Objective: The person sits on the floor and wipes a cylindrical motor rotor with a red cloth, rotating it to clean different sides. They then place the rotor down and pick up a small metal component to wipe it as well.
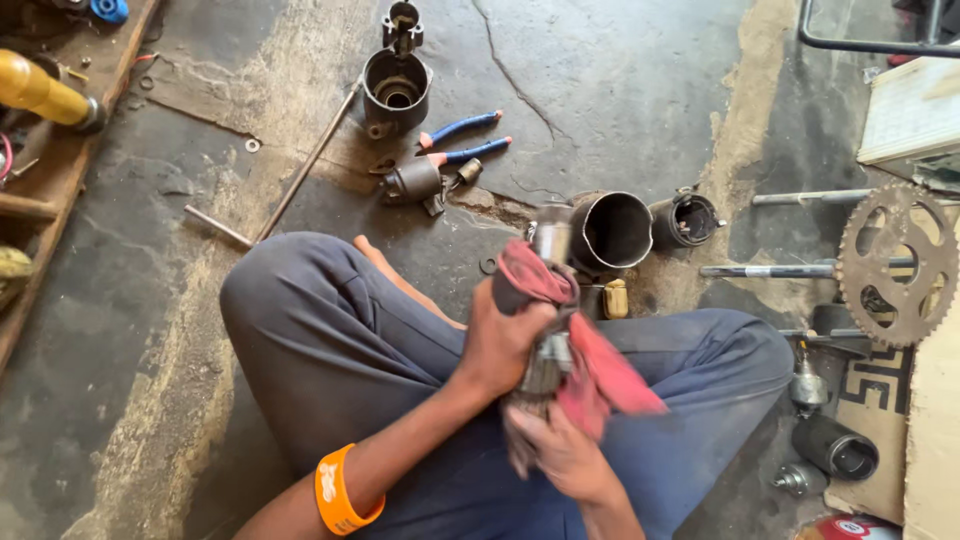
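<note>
I sit cross-legged on a concrete floor. My left hand grips the upper part of a cylindrical metal motor armature that stands roughly upright over my lap. A red rag is wrapped around the armature. My right hand holds the lower end of the part together with the rag. An orange wristband is on my left forearm.
A hollow steel cylinder and a smaller dark housing lie just beyond my knees. Blue-handled pliers, a round metal casing, a long rod and a toothed sprocket are scattered around.
</note>
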